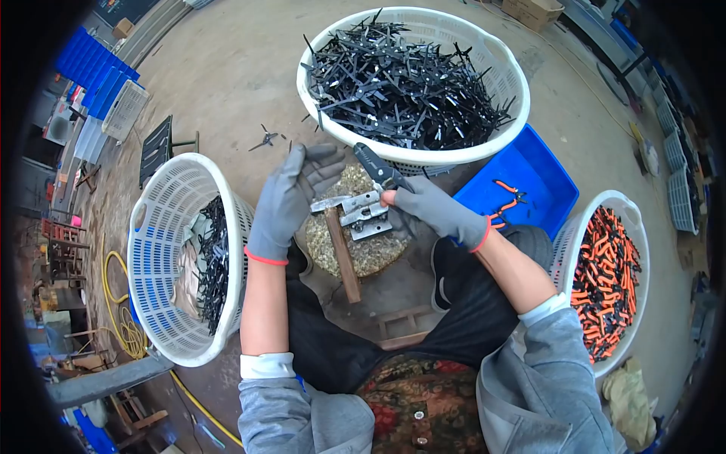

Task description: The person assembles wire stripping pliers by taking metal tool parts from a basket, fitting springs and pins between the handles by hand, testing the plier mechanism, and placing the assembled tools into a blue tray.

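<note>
My left hand [296,189], in a grey glove, is raised beside the round, rough stone block [321,246], palm turned inward and fingers stretched out. It holds nothing. My right hand [437,208], gloved with the thumb tip bare, is closed on a pair of black-handled pliers [378,166] over the block. The handles point up and away; the jaw end is partly hidden by my fingers. Just under the pliers, a metal fixture [365,214] sits on the block. A hammer [345,261] with a wooden handle lies beside it, its handle toward me.
A large white basket [522,98] heaped with black plier parts stands ahead. At left is another basket [140,257] with black parts; at right, one [643,257] full of orange-handled pliers. A blue tray [556,178] holds loose orange-handled pliers [508,198]. A yellow hose [113,284] lies left.
</note>
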Demonstrator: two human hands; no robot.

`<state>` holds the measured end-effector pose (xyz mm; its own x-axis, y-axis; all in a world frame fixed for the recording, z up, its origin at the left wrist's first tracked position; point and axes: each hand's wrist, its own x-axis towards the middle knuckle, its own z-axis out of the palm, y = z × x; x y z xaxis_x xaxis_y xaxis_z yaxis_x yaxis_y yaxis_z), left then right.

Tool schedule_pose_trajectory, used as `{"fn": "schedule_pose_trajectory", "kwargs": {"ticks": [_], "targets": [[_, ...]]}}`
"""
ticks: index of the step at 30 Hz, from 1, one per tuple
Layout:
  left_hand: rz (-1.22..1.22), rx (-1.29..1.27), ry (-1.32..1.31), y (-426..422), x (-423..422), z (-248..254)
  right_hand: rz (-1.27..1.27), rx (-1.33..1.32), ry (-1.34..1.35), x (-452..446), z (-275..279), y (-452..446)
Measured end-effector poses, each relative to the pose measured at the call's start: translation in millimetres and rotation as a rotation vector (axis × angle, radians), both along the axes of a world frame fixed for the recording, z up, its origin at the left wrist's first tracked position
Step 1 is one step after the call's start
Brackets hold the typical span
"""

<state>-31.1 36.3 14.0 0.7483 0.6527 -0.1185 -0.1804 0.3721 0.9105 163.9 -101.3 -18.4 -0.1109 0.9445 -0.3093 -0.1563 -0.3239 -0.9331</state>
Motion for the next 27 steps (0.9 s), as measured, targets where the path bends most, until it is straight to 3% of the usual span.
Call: {"fn": "schedule_pose_trajectory", "kwargs": {"ticks": [1,4,7,8,12,15,18,22,27], "targets": [[0.003,0.021,0.006,1.3,-3.2,0.3,0.006,-0.053,-0.151,4.0,-4.3,1.9],[0.016,0.072,0.033,0.5,-8.9,4.6,0.010,0.201,-0.853,13.2,-32.3,7.9],[0.048,0.139,0.089,-1.8,-12.4,8.6,-0.058,0.445,-1.214,16.7,-27.7,4.6],[0.051,0.161,0.091,-1.6,-13.0,6.6,-0.085,0.397,-1.177,15.4,-21.1,8.2],[0.066,0.217,0.120,-3.5,-13.9,7.2,0.257,0.418,-1.421,-0.5,-35.0,-1.5],[0.072,0.233,0.125,-4.4,-12.2,12.8,0.201,0.416,-1.509,9.8,-40.4,-3.0],[0.069,0.250,0.123,-3.2,-13.8,9.2,0.014,0.437,-1.383,-2.5,-5.8,0.8],[0.063,0.261,0.150,-5.7,-12.8,9.2,0.241,0.383,-1.549,2.9,-43.8,-1.3],[0.060,0.252,0.138,-4.4,-12.5,8.4,-0.012,0.404,-1.430,3.6,-16.6,0.8]]}}
